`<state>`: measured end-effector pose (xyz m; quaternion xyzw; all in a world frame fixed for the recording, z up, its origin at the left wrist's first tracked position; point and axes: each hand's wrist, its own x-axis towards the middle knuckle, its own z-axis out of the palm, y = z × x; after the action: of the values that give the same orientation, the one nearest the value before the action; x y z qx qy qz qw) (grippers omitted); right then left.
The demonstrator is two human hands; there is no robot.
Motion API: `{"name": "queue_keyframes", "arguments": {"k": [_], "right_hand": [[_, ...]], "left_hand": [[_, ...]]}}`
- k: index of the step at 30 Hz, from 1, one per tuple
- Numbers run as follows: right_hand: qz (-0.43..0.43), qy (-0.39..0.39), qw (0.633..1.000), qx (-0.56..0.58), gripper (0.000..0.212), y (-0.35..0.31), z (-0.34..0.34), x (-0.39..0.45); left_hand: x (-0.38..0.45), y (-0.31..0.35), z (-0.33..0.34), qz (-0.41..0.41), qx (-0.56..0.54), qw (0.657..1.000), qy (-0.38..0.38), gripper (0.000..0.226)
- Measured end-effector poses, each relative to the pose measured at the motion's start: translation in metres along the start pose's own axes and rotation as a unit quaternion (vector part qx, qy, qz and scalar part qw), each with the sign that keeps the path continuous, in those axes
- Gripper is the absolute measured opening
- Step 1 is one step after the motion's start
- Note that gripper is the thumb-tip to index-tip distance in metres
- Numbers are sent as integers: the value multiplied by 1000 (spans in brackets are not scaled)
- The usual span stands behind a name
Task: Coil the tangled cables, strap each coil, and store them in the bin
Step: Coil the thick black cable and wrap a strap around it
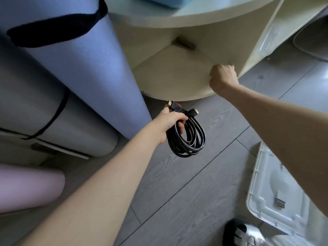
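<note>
Bin (276, 201), clear plastic, sits on the floor (186, 174) at the near right, under the right forearm. Farther out, the left hand (170, 124) grips a coiled black cable (188, 139), its loops hanging down and both plugs up by the fingers; no strap is visible. Farthest, the right hand (222, 75) rests as a fist against the cream shelf (177, 75), seemingly holding nothing, so the bin lies behind and right of the coil.

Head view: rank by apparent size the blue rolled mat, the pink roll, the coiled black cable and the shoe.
1. Blue rolled mat, by far the largest.
2. Pink roll, partly cut off by the frame.
3. Coiled black cable and shoe: look alike; the shoe is cropped and nearer, so unranked.
</note>
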<state>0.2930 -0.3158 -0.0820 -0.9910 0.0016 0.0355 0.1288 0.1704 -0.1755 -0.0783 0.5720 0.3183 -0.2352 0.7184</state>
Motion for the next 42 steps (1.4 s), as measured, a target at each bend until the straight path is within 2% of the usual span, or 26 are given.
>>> {"name": "queue_keyframes", "arguments": {"k": [2,3,4,6,8,12,15,19,22,25,28,31,35,38,40,42], "right_hand": [[-5,29,999,33,36,-5,-3,-11],[-7,13,997,74,34,-8,-7,-19],[2,-24,989,145,29,-12,-12,-27],[-2,-123,945,302,19,-23,-34,-49],[-33,-188,906,377,19,-37,-56,-74],[-91,-219,859,454,19,-79,-97,-129],[-124,-233,816,514,20,-109,-131,-169],[-165,-273,777,543,11,-130,-186,-211],[-184,-321,745,555,13,-134,-231,-238],[-215,-321,754,532,18,-133,-251,-259],[-199,-286,764,543,22,-138,-249,-278],[-164,-280,772,546,19,-152,-243,-288],[-187,-282,782,523,9,-163,-233,-295],[-176,-259,785,534,13,-158,-233,-295],[-167,-264,768,559,14,-152,-239,-292],[-164,-270,726,611,17,-147,-245,-288]], "left_hand": [[-4,1,-2,22,-13,999,26,28],[-10,1,-4,36,-18,998,43,29],[-14,2,-5,48,-20,997,60,30],[-35,6,-11,63,-27,994,90,32],[-59,10,-18,74,-39,991,106,31],[-122,32,-40,108,-90,985,100,29],[-177,53,-55,132,-133,980,67,26],[-243,77,-60,175,-68,982,7,21],[-289,88,-66,225,-43,973,-7,22],[-319,84,-73,253,-53,966,-2,23],[-333,75,-78,273,-40,961,9,26],[-334,68,-87,280,-43,958,33,28],[-335,67,-100,307,-23,947,91,32],[-334,68,-107,300,-72,948,73,28],[-333,71,-108,296,-113,946,61,28],[-332,72,-107,300,-140,942,60,28]]}}
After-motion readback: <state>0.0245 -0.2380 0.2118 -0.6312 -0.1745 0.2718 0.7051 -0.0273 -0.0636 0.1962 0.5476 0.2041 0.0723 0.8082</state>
